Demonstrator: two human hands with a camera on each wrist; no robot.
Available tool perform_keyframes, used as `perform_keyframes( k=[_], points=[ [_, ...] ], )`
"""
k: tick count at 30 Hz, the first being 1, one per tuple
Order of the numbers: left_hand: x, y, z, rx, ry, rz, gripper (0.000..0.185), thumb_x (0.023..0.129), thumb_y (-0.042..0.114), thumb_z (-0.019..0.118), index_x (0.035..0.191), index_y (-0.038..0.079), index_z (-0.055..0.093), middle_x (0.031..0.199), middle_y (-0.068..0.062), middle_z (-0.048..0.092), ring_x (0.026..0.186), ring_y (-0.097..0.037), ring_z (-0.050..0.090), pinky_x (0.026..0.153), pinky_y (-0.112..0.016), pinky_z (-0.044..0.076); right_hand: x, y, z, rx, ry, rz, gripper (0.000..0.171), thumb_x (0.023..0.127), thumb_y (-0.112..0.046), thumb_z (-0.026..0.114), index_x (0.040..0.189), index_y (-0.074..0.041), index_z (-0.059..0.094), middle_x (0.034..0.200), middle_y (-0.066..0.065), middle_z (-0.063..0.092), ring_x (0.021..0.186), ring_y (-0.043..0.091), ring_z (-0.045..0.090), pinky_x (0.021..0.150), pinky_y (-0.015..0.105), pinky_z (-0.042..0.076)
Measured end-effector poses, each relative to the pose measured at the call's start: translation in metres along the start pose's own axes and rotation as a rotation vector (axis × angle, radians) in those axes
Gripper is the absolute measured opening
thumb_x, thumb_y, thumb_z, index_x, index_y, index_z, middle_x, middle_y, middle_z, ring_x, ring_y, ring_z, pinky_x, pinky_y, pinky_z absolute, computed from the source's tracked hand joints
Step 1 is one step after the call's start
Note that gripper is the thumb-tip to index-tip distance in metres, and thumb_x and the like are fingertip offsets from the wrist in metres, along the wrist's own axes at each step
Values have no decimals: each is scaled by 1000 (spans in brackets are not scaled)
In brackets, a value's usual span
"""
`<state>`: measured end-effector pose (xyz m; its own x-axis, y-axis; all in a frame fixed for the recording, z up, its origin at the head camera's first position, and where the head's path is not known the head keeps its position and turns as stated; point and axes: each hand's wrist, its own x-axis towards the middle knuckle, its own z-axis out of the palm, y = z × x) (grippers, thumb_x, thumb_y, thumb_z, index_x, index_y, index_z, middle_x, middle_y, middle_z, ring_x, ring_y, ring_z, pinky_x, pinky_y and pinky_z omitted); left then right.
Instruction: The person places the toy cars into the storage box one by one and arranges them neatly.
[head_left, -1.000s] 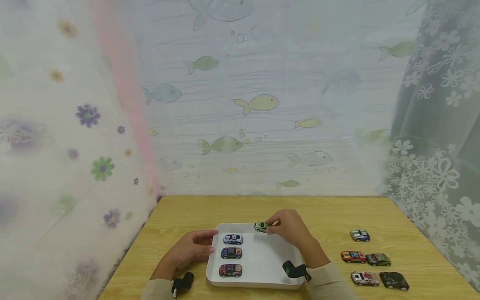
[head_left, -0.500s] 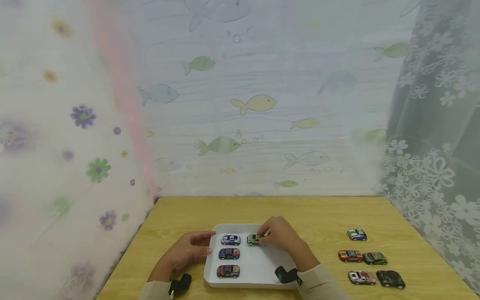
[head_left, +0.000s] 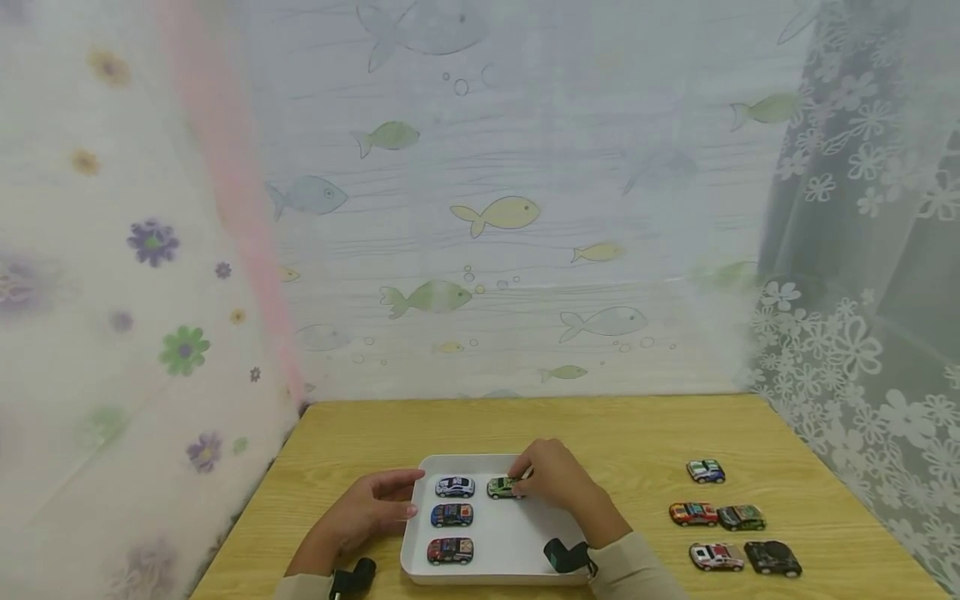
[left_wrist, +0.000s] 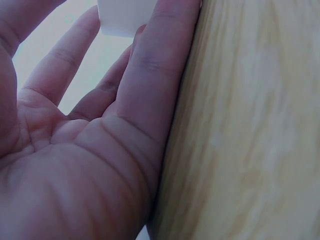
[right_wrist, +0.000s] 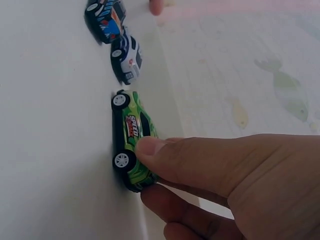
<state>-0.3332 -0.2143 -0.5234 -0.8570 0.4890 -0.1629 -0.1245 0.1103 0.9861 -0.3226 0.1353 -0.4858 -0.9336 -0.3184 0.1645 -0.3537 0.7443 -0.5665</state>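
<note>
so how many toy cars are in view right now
9. Four in the white tray: white, blue and red in a column, plus the green car the right hand pinches. Five on the table to the right.

Wooden table [head_left: 630,433] bears white tray [head_left: 525,558], five toy cars [head_left: 723,521].

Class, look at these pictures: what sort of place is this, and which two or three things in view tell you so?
Probably a small curtained-off tabletop set indoors, perhaps a play corner. A wooden table is closed in by a fish curtain and floral curtains, and toy cars lie on it beside a white tray.
</note>
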Motion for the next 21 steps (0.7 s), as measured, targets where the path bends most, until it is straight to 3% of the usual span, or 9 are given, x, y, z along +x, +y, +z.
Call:
perform_keyframes(
  k=[11, 21],
  points=[
    [1, 1, 3, -32, -2, -12, 70, 89, 10, 81, 152, 7, 51, 153, -22, 52, 131, -28, 61, 98, -45, 59, 0, 1, -3, -9, -13, -14, 12, 81, -9, 87, 91, -15, 85, 91, -4, 80, 80, 7, 65, 64, 24, 53],
    [-1, 2, 3, 20, 30, -33, 69, 88, 15, 83, 150, 11, 54, 154, -20, 52, 132, -28, 60, 97, -45, 60, 0, 0, -1, 25, -16, -8, 13, 82, -6, 86, 91, -15, 85, 92, -2, 80, 76, 5, 65, 62, 23, 55]
  ],
)
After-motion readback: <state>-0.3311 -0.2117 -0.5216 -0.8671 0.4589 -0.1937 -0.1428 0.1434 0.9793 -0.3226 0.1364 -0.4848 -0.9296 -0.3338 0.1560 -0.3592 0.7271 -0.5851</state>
